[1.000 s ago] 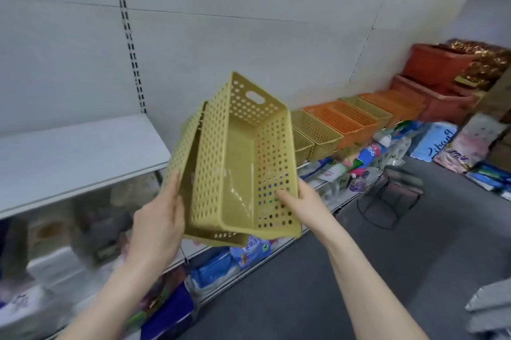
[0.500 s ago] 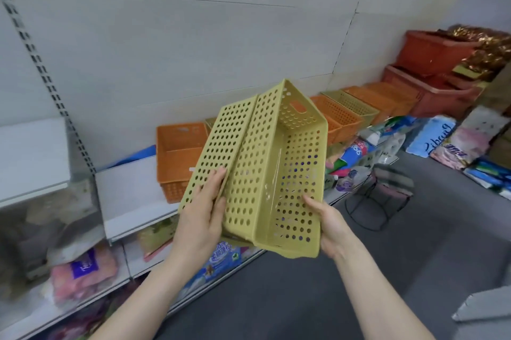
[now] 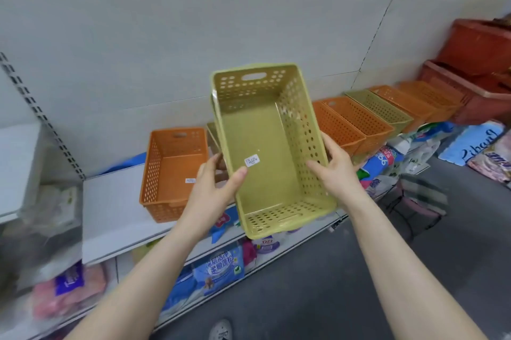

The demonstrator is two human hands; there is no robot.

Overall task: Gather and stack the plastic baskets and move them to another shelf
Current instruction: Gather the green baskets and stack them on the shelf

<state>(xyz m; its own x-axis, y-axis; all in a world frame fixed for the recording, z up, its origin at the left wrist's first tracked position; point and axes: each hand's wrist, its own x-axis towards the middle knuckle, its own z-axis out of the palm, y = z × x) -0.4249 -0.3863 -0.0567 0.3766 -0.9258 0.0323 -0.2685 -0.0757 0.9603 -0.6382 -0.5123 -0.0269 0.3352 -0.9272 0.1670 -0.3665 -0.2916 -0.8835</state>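
Observation:
I hold a yellow-green perforated plastic basket [image 3: 265, 151] in front of me, its open side facing me and a price sticker on its floor. A second basket of the same colour seems nested behind it; only an edge shows at its left. My left hand [image 3: 214, 190] grips the left wall, thumb inside. My right hand [image 3: 336, 171] grips the right wall. On the white shelf [image 3: 110, 209] behind stands an orange basket [image 3: 174, 171]. Further right runs a row of orange baskets [image 3: 351, 124] with one yellow-green basket [image 3: 380, 108] among them.
Large red-brown bins [image 3: 475, 85] stand at the far right end. Packaged goods [image 3: 218, 267] fill the lower shelf and lie on the grey floor at right. A dark wire stand [image 3: 414, 207] stands on the floor near the shelf. A slotted upright [image 3: 41, 115] divides the wall panels.
The baskets have turned from tilted sideways to open side facing me, and now sit nested. The view has swung right, bringing the orange basket on the shelf into full sight.

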